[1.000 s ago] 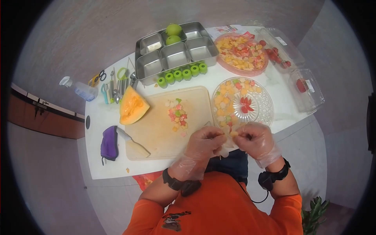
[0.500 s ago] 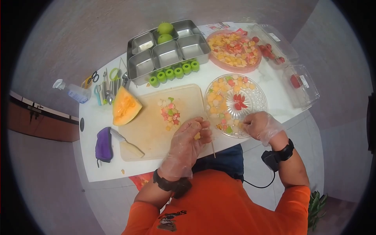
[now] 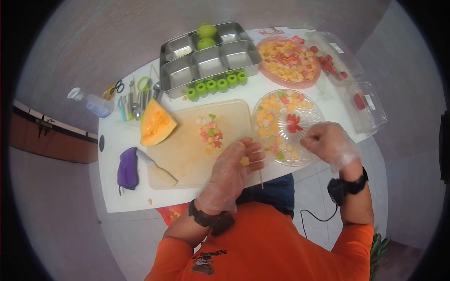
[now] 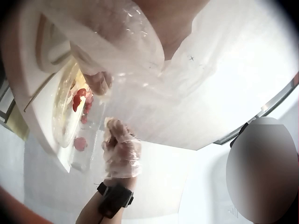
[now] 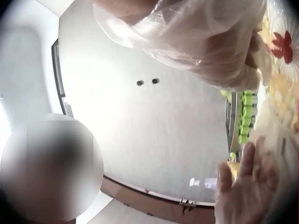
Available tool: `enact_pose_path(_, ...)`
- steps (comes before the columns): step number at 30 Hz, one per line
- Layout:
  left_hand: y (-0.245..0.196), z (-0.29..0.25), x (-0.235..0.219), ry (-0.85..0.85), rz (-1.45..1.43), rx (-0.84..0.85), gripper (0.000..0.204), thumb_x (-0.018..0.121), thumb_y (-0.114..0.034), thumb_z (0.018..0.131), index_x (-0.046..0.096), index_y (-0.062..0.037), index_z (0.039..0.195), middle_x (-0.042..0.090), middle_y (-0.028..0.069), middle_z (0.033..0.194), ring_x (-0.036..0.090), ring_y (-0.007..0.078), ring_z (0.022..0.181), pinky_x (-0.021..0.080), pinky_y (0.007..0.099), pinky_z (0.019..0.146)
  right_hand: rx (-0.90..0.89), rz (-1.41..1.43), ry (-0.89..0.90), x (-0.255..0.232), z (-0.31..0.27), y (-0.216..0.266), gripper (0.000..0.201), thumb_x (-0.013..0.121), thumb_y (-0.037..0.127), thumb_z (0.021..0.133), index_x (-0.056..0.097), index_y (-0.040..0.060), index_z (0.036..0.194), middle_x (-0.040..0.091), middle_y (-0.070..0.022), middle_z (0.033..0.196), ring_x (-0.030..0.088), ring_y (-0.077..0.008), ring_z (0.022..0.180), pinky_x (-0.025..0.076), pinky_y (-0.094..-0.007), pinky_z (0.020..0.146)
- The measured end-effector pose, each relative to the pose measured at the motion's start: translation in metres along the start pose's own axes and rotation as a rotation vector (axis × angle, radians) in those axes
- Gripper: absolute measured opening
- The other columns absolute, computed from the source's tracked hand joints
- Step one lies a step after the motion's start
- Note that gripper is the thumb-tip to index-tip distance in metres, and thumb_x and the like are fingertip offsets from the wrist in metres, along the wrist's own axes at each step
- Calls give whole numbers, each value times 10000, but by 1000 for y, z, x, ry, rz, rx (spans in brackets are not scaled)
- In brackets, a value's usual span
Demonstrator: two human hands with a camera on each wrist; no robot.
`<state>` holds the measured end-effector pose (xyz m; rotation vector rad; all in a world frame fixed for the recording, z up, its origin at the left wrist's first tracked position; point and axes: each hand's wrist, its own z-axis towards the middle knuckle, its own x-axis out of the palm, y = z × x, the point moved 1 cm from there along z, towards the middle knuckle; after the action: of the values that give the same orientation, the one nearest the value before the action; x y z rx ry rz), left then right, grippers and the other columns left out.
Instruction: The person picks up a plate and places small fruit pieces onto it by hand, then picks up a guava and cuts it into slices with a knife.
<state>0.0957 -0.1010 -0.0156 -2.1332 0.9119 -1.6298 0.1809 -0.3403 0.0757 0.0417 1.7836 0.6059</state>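
In the head view my left hand, in a clear plastic glove, is turned palm up with fingers extended. A small yellow star-shaped fruit piece rests on it. Below those fingers a thin wooden skewer sticks out past the table's front edge. My gloved right hand hovers by the right side of a clear glass plate, fingers curled in, with no piece showing between them. Yellow, pink and green fruit shapes line the plate's left side, and red slices form a flower at its centre.
A cutting board bears fruit shapes, beside a melon wedge and a knife. Behind stand a steel compartment tray, green-topped cutters, a pink fruit-filled dish and strawberry boxes.
My hands have come apart from a meeting point at the plate's front edge. The left turned palm up and shifted left; the right moved right and away from the plate's front edge.
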Motion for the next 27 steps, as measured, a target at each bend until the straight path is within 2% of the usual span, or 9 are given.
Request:
enact_pose_path(1,0,1,1,11,-7,-10,459,528,-403,1016,520,-42,1299,609,151,1240,606,270,1081,509,435,949,-64,140,-161,1,-5,5,123,724,166,757,705,45,774,660,-158,740,654,-312,679,510,-389,618)
enact_pose_path(2,1,2,3,2,1,-1,459,528,-403,1016,520,-42,1299,609,151,1240,606,270,1081,509,435,949,-75,149,-159,8,-9,13,123,724,166,757,705,45,774,660,-158,740,654,-312,679,510,-389,618)
enact_pose_path(4,3,2,8,50,-28,-17,533,509,-486,1007,511,-47,1308,585,159,1278,578,295,1145,473,452,1005,-364,141,-315,23,-19,39,123,746,124,746,707,59,843,646,-132,728,641,-303,656,511,-378,603)
enact_pose_path(8,2,-4,19,125,-91,-89,575,518,-533,989,494,-82,1345,512,146,1363,523,293,1240,433,459,1063,-474,224,-234,55,-17,64,195,740,122,733,698,69,916,650,-124,742,635,-319,658,511,-390,597)
enact_pose_path(13,5,-7,15,70,-53,-50,565,545,-520,981,490,-95,1349,483,122,1393,489,285,1284,421,468,1072,-533,191,-251,73,-8,71,169,720,106,729,677,65,888,648,-127,757,635,-342,681,502,-417,591)
enact_pose_path(18,9,-4,9,88,-70,-56,552,546,-512,984,502,-86,1332,514,121,1365,494,278,1276,411,462,1075,-501,262,-216,74,-8,66,122,725,89,738,685,59,850,647,-137,765,639,-345,693,504,-405,599)
enact_pose_path(20,14,3,4,177,-34,35,535,528,-509,991,514,-78,1309,549,119,1326,516,278,1244,400,445,1077,-511,248,-208,68,-10,56,105,724,78,752,690,54,848,653,-141,775,644,-345,707,511,-393,611)
enact_pose_path(23,13,3,-1,49,-38,-14,514,513,-502,998,527,-78,1287,569,115,1301,523,273,1230,391,430,1077,-298,346,-304,51,-18,33,107,710,65,813,715,41,917,678,-160,831,665,-323,767,528,-348,684)
enact_pose_path(27,6,1,-4,21,-39,-11,488,513,-494,1000,550,-84,1261,577,108,1292,528,266,1227,396,427,1076,-94,247,-293,40,-32,-10,91,677,77,820,708,25,888,658,-170,788,631,-332,695,508,-365,650)
